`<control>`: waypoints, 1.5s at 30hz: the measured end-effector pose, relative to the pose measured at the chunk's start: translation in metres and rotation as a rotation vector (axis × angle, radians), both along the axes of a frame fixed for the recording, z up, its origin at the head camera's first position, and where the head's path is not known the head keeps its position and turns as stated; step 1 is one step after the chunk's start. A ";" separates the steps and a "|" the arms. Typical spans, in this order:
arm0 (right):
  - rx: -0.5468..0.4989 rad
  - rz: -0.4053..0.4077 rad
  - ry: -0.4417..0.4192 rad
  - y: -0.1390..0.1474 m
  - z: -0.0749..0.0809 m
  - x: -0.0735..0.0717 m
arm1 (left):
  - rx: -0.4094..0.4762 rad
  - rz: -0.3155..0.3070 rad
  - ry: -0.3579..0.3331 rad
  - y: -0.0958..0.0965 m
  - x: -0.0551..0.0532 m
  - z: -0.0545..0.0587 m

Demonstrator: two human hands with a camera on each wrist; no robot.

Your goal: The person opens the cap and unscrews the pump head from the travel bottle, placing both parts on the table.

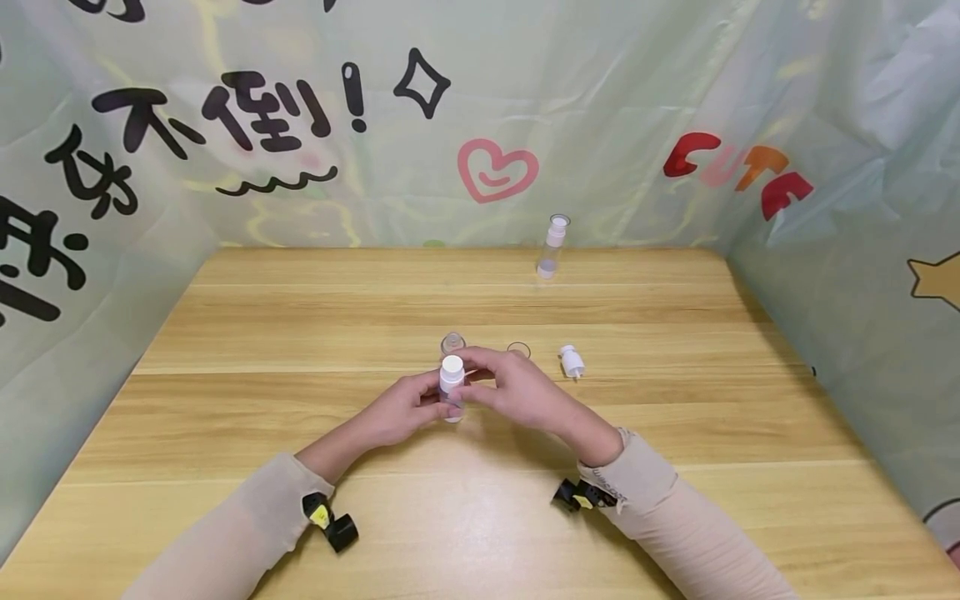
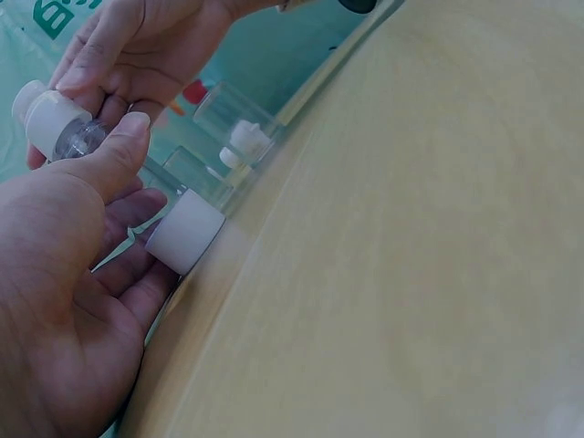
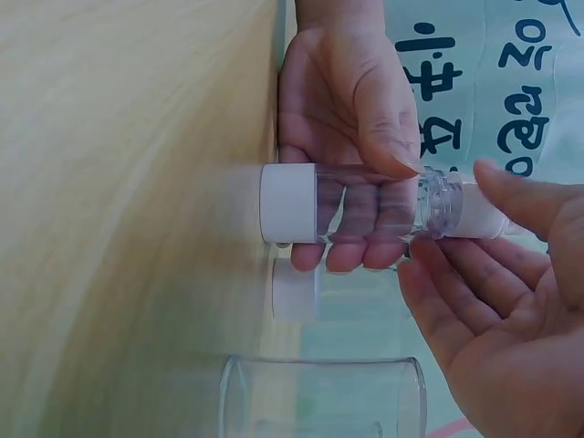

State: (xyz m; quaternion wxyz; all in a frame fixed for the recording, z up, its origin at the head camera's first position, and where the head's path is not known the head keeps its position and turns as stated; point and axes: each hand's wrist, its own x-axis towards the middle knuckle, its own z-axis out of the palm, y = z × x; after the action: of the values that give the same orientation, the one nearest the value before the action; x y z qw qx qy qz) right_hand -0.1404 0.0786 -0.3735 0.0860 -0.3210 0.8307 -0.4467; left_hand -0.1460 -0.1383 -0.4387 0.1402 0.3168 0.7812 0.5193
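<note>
Wears beige left sleeve and beige right sleeve, creased, with small dark lettering near right cuff. Carries black left wrist camera, cylinder-ended, marked with yellow patch; likewise black right wrist camera, also yellow-marked. Leaves left hand and right hand bare.

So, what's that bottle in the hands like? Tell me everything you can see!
The bottle is see-through in the middle, like clear plastic or glass, with a white bottom and a white top. A clear, ridged neck sits just under the top. It is upright, its bottom on or just above the table; I can't tell which. The left hand holds the clear middle, and the right hand holds it near the top.
</note>
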 end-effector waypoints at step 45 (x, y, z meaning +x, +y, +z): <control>-0.038 0.018 -0.004 0.003 0.003 -0.002 | 0.003 0.008 -0.026 -0.001 -0.002 -0.003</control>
State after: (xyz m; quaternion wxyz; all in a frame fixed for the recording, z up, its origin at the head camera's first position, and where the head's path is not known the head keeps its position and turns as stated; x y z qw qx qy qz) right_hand -0.1421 0.0814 -0.3709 0.0853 -0.3293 0.8189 -0.4624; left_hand -0.1476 -0.1389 -0.4421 0.1479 0.3071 0.7797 0.5253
